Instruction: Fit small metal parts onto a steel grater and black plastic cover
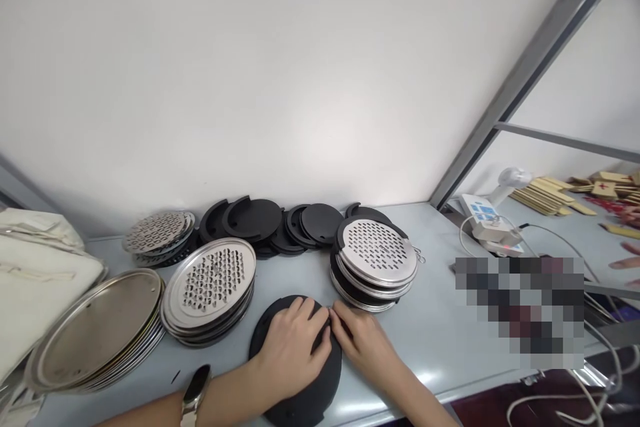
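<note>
A black round disc [313,400] lies on the grey table right in front of me. My left hand [293,343] rests on its upper face, fingers bent and gripping it near the middle. At the disc's upper right edge my right hand [363,343] pinches with thumb and fingers; what sits between the fingertips is too small to make out. A stack of round metal graters [380,250] with black rims stands just beyond my right hand, a wire ring [419,253] on its side. To the left is another stack of round graters [213,287] with raised teeth.
Metal round plates [95,333] are stacked at the left, beside a white bag [35,280]. Perforated discs [157,233] and black rings and discs [255,217] lie along the wall. Cables and a white power strip [493,230] are at right, near another person's hand [627,260].
</note>
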`<state>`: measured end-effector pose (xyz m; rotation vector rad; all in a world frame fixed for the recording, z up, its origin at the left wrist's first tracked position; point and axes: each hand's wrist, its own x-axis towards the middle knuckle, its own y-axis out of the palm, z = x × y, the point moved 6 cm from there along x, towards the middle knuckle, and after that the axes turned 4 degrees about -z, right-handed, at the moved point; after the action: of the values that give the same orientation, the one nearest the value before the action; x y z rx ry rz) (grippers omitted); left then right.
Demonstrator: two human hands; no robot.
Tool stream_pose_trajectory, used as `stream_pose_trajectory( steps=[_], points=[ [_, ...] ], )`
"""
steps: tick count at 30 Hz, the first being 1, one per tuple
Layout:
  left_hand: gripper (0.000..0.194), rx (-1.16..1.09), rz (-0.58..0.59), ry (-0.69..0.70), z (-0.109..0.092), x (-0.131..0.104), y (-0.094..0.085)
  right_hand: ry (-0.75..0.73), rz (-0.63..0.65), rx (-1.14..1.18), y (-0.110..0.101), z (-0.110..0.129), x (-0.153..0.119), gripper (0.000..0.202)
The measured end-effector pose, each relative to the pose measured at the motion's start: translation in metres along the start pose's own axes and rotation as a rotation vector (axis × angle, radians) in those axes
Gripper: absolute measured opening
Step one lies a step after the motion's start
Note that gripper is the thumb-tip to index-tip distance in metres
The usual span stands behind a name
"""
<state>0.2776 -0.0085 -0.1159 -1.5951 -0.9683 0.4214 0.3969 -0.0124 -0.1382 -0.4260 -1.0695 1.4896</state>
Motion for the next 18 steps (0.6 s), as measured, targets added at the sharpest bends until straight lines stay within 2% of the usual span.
stream_pose_trajectory(
  steps=[8,15,18],
  points=[
    [0.008,-0.011,0.013,-0.023,0.0003,0.0033,-0.0041,-0.023,0.021,-0.008,0.0017,0.0014,-0.0011,0.017],
    [0.003,-0.038,0.002,-0.088,0.004,0.0032,0.0013,-0.011,0.056,0.02,0.0002,0.0026,-0.0017,0.018],
    [0.013,-0.047,-0.007,-0.083,0.0052,0.003,0.0012,0.01,0.075,0.029,0.0007,0.0012,-0.0015,0.017]
  ],
)
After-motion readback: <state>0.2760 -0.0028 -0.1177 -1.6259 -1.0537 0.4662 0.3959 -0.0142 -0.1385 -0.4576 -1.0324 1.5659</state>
